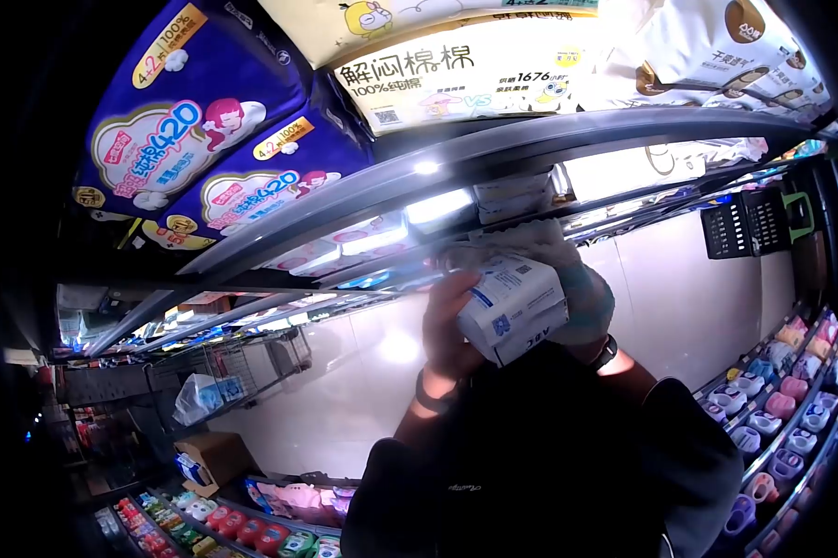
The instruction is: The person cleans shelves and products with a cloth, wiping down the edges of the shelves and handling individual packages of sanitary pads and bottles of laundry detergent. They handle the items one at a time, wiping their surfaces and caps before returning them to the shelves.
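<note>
My left hand is closed around one side of a white box. The box is tilted and bears the letters ABC, blue print and square codes. A pale, fuzzy cloth or glove covers my right hand and lies along the box's far edge and right side. Its fingers are hidden, so whether they grip the cloth or the box does not show. A dark band circles each wrist. Both hands are just below a shelf's curved front edge.
Purple packs and white-yellow packs fill the shelf above. A wire cart with a plastic bag stands at left, near a cardboard box. A black basket is at upper right. Shelves of bottles line the right.
</note>
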Demonstrator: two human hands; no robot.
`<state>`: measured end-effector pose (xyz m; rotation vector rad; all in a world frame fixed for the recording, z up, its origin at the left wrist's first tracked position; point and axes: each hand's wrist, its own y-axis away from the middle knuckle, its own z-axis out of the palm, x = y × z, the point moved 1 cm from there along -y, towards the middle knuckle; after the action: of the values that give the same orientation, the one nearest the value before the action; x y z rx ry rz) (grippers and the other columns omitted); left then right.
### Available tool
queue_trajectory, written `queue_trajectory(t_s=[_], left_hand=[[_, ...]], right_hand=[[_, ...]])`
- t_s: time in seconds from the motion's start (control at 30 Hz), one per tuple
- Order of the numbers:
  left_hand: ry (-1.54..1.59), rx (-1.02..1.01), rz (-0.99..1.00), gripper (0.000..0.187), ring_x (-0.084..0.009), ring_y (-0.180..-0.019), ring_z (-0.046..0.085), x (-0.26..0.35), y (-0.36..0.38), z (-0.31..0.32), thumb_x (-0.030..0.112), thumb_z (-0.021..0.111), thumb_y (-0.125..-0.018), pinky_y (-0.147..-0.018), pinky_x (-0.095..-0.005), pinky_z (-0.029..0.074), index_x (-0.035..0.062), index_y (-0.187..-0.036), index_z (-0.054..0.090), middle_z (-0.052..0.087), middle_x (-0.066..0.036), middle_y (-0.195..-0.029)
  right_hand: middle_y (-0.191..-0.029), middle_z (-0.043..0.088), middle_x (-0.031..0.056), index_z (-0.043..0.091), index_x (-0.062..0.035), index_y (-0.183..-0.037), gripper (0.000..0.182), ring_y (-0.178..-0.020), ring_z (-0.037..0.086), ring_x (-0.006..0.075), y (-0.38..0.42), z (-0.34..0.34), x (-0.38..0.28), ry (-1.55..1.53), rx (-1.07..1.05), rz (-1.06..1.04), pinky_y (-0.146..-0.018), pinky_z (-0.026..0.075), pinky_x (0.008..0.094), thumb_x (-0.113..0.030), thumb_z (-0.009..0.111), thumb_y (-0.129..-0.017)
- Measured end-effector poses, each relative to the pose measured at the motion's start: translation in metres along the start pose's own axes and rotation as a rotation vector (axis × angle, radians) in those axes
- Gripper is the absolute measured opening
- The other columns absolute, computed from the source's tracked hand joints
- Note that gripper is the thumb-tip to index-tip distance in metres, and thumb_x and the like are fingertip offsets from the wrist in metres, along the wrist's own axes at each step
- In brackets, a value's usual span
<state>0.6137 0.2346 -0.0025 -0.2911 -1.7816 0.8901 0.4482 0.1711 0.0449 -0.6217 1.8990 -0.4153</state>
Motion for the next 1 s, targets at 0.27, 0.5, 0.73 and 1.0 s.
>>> queue_trajectory(t_s=[0.27, 0.5, 0.73, 1.0], left_hand=[[-0.142, -0.088, -0.021, 0.064, -0.0384, -0.117, 0.054, -0.005, 0.002, 0.006, 0.015, 0.087, -0.062, -0.101, -0.0492, 0.039, 0.0193, -0.119, 0.057, 0.051, -0.019, -0.13], [-0.054, -0.012, -0.039, 0.055, -0.0376, -0.124, 0.049, -0.002, 0.002, 0.004, 0.002, 0.08, -0.071, -0.098, -0.0482, 0.048, 0.0203, -0.117, 0.059, 0.04, -0.018, -0.139], [-0.108, -0.001, -0.113, 0.06, -0.0376, -0.124, 0.049, -0.008, 0.008, -0.014, 0.003, 0.084, -0.066, -0.099, -0.048, 0.047, 0.0172, -0.118, 0.058, 0.043, -0.018, -0.137], [-0.319, -0.071, -0.087, 0.062, -0.0376, -0.12, 0.051, -0.014, 0.007, -0.03, 0.0, 0.082, -0.064, -0.094, -0.0436, 0.048, 0.0195, -0.12, 0.063, 0.049, -0.018, -0.132]], right_hand=[[-0.101, 0.069, 0.0102, 0.06, -0.0088, -0.12, 0.056, -0.08, 0.068, 0.0259, 0.031, 0.009, 0.037, 0.026, -0.064, 0.088, -0.065, 0.053, 0.0333, -0.028, 0.08, -0.072], [-0.1, 0.066, 0.0101, 0.066, -0.0141, -0.111, 0.038, -0.086, 0.062, 0.0322, 0.006, -0.012, -0.008, 0.201, -0.06, 0.076, -0.071, 0.05, 0.0386, -0.013, 0.07, -0.073], [-0.11, 0.061, 0.0137, 0.061, -0.0116, -0.12, 0.042, -0.095, 0.056, 0.035, 0.014, -0.006, -0.029, 0.296, -0.079, 0.138, -0.081, 0.046, 0.0411, -0.006, 0.063, -0.078], [-0.141, 0.043, 0.0183, 0.046, -0.0097, -0.137, 0.055, -0.128, 0.045, 0.0355, 0.035, 0.056, 0.002, -0.068, 0.028, 0.05, -0.105, 0.038, 0.0424, -0.007, 0.061, -0.084]])
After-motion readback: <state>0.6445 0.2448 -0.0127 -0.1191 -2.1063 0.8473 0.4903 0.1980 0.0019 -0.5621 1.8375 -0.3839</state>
